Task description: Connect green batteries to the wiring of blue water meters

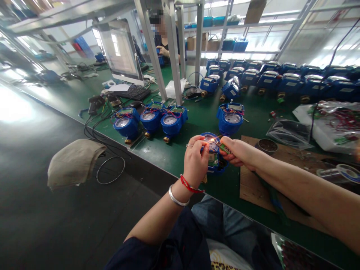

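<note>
Left hand (pixel 197 159) pinching blue meter (pixel 215 165); right hand (pixel 237 152) gripping lighter (pixel 224 149), flame at wiring; heating underway; next calls for steadiness.

No writing can be read anywhere. The pale labels on the blue water meters (pixel 289 83) at the back of the bench are too small and blurred, the dial faces of the nearer meters (pixel 170 120) show no legible figures, and the monitor (pixel 120 50) is washed out.
</note>
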The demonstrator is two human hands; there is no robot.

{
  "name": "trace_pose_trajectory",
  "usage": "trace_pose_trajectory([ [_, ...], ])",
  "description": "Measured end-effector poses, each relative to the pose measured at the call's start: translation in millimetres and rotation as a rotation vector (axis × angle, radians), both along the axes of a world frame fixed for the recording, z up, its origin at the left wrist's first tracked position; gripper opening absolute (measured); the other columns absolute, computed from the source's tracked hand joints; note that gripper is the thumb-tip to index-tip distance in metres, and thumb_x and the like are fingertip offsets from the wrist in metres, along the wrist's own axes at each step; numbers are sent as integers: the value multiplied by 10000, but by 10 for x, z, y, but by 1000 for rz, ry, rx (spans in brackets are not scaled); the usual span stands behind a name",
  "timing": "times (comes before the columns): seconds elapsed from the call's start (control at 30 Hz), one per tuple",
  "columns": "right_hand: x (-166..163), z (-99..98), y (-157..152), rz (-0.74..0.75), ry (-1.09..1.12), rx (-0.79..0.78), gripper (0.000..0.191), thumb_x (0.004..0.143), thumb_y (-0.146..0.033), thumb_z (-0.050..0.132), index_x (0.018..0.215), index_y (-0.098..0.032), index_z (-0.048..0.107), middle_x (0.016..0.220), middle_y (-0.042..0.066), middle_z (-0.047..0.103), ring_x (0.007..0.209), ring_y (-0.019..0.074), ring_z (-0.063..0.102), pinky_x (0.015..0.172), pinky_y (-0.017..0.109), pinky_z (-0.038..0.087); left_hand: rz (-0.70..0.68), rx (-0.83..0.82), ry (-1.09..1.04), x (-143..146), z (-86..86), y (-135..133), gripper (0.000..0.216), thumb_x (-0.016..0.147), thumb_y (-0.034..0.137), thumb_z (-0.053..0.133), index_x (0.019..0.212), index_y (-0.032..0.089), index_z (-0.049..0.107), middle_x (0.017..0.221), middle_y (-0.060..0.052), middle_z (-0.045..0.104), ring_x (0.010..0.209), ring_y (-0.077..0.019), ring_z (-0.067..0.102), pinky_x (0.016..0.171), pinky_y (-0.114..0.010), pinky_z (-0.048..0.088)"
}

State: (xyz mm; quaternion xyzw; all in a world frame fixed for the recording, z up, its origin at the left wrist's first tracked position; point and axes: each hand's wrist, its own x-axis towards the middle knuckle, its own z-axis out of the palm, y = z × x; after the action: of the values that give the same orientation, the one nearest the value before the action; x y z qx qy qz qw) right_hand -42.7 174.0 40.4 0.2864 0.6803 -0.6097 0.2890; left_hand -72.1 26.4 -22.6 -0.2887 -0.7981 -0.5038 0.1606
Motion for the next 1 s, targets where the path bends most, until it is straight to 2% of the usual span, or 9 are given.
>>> trace_pose_trajectory([
  [0.83,16,-3,16,-82,18,-5,398,891,-443,259,599,-194,365,437,-66,272,305,33,181,347,180,86,17,4,-13,-10,-16,-4,82,901,178,511,852,165,575,1083,-95,610,1047,-190,564,941,-362,456],
  [0.93,20,17,17,-104,103,46,479,906,-548,254,611,-194,383,463,-60,287,330,40,210,361,194,119,6,6,-23,-10,-4,-9,89,903,185,511,846,164,577,1085,-96,612,1040,-192,571,934,-364,458],
  [1.0,23,11,39,-94,254,167,504,893,-612,301,653,-191,443,491,-48,335,366,55,262,381,208,184,3,11,-32,-8,6,-10,96,903,194,515,836,165,578,1089,-96,613,1039,-195,575,928,-368,460],
])
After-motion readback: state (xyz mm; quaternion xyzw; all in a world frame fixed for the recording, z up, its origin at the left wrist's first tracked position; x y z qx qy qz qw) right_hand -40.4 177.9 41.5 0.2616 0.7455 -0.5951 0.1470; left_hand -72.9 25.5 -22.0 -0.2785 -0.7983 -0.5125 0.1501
